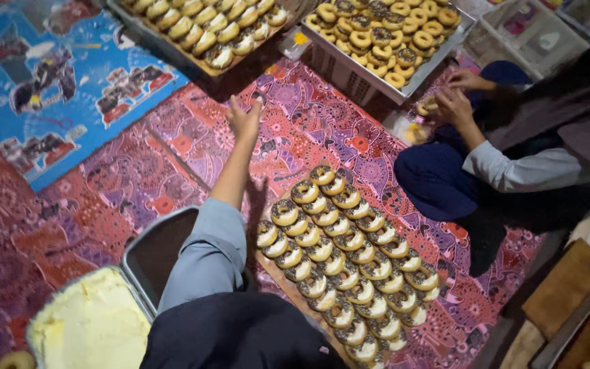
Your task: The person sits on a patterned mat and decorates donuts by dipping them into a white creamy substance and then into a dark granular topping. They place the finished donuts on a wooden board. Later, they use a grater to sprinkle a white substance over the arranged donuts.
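One arm in a grey sleeve (203, 256) stretched forward over the patterned floor cloth (308, 123); side not certain, likely left hand (244, 117), fingers loosely spread, holding nothing, well short of the far tray of cream-filled buns (206, 24). Other hand out of view. Just right of the arm: wooden board of chocolate-topped doughnuts (343, 266), rows overlapping. Near the elbow: grey tub (134, 253) and pale yellow cream (90, 321). Across the cloth, a co-worker's hands (455, 96) beside a crate of doughnuts (384, 37).
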